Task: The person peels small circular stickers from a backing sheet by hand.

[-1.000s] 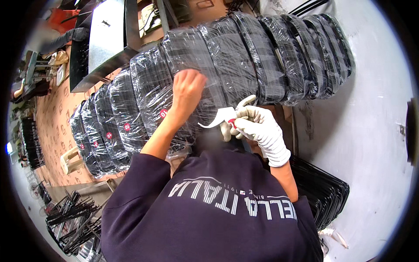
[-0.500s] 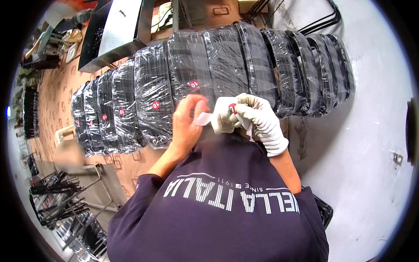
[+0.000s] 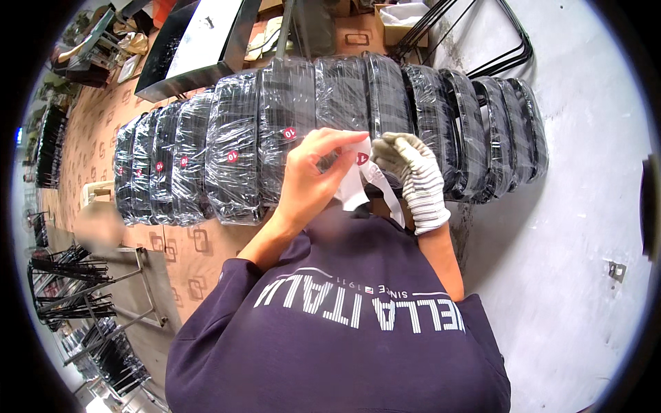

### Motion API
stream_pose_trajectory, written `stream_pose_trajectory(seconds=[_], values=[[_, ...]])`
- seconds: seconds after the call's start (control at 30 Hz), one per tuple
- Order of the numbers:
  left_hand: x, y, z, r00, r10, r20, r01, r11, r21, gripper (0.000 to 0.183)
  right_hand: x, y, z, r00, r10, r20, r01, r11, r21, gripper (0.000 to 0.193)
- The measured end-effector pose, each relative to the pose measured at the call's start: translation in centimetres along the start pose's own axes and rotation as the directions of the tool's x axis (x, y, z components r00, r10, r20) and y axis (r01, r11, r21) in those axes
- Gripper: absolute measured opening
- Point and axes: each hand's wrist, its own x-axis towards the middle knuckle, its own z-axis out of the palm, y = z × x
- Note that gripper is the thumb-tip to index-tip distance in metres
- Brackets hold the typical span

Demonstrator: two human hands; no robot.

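My bare left hand (image 3: 313,175) is closed, with thumb and forefinger pinching a white label strip (image 3: 353,191) in front of my chest. A round red sticker (image 3: 363,159) shows on it beside the fingertips. My right hand (image 3: 418,180), in a white knitted glove, has curled fingers close by; a narrow tail of the strip (image 3: 391,203) hangs beneath it. Part of its grip is hidden. Just beyond both hands lies a row of black bundles (image 3: 288,100) wrapped in clear plastic film. Several carry a red round sticker (image 3: 233,157).
Behind the row stands a black metal box (image 3: 220,69). Bent black tube frames (image 3: 506,51) lean near a cardboard box (image 3: 406,31). At the left, a metal rack (image 3: 141,282) stands beside dark metal parts (image 3: 72,282). A pale wall (image 3: 551,275) runs along the right.
My left hand has come up and right, from the loose end of the strip to beside the sticker. My right fingers have shifted slightly away from the sticker. The view has moved a little.
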Motion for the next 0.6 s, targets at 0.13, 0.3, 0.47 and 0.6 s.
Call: stream_pose_trajectory(seconds=[0.13, 0.3, 0.47, 0.6], values=[[0.3, 0.5, 0.2, 0.993, -0.121, -0.013, 0.12, 0.99, -0.081, 0.032, 0.3, -0.9, -0.7, 0.961, -0.276, 0.031, 0.278, 0.958, -0.067, 0.016], [0.6, 0.2, 0.8, 0.975, -0.22, -0.01, 0.212, 0.948, -0.238, 0.033, -1.2, -0.5, 2.2, 0.97, -0.143, 0.198, 0.166, 0.98, -0.106, 0.027], [1.5, 0.4, 0.4, 0.982, -0.189, -0.007, 0.182, 0.955, -0.234, 0.04, -1.6, -0.7, 3.7, 0.971, -0.095, 0.219, 0.127, 0.982, -0.137, 0.024], [2.4, 0.0, -0.2, 0.997, -0.074, -0.026, 0.074, 0.997, -0.017, 0.044, -1.3, -1.0, 2.8, 0.983, -0.04, 0.177, 0.066, 0.987, -0.145, 0.017]])
